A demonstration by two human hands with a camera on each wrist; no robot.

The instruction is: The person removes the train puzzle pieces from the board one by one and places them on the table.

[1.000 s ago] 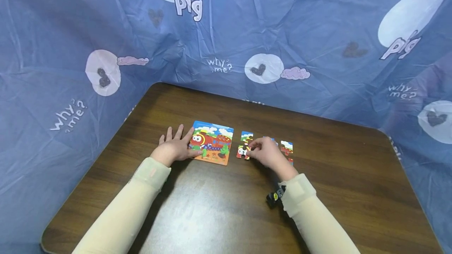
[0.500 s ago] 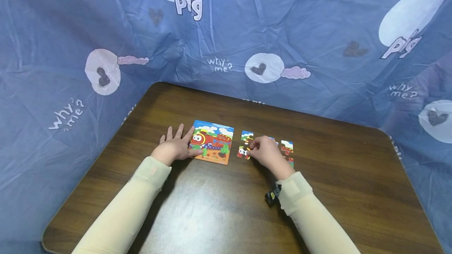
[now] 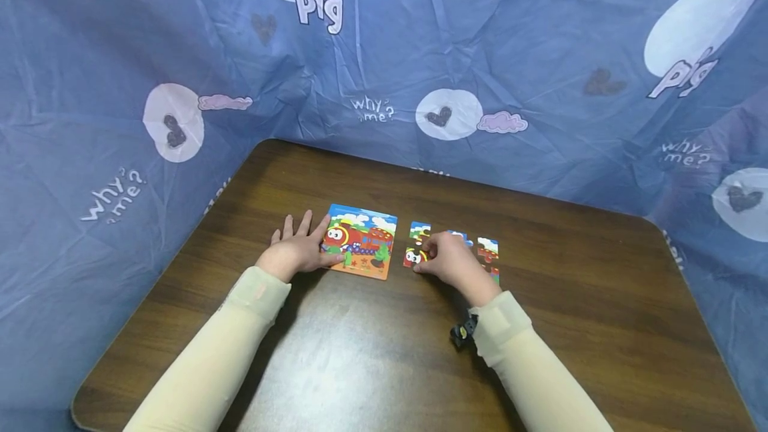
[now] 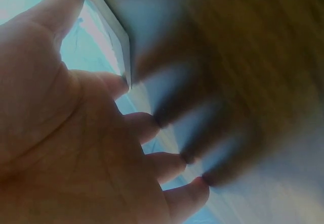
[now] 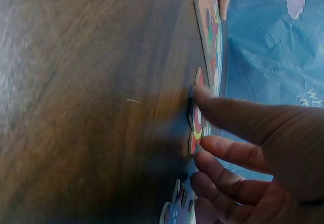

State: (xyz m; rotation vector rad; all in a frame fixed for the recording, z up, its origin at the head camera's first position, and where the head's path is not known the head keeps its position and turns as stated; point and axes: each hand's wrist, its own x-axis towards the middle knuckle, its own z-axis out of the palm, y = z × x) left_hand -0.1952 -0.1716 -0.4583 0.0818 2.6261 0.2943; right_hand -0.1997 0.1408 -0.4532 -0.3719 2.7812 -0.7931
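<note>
Spread straight, the fingers of my left hand (image 3: pixel 295 252) rest at the left side of a square puzzle board (image 3: pixel 366 240) with a red cartoon train on it. In the left wrist view, thumb and index finger touch the edge of that puzzle board (image 4: pixel 121 44). To its right, my right hand (image 3: pixel 455 260) pinches a jigsaw piece (image 3: pixel 411 258) with the train's white eyes, low at the table. Thumb and index finger grip opposite sides of this jigsaw piece (image 5: pixel 195 125) in the right wrist view; the other fingers are curled.
Behind the held piece lies a sky-and-cloud jigsaw piece (image 3: pixel 419 231). More pieces lie right of the hand, including a cloud-and-train piece (image 3: pixel 488 247) and a partly hidden one (image 3: pixel 495 275). A blue printed cloth (image 3: pixel 384 72) hangs behind the brown wooden table (image 3: pixel 570 272).
The thumb of my right hand has slid down to the near edge of the eye piece, and the piece has shifted slightly. My left hand and the board have stayed in place.
</note>
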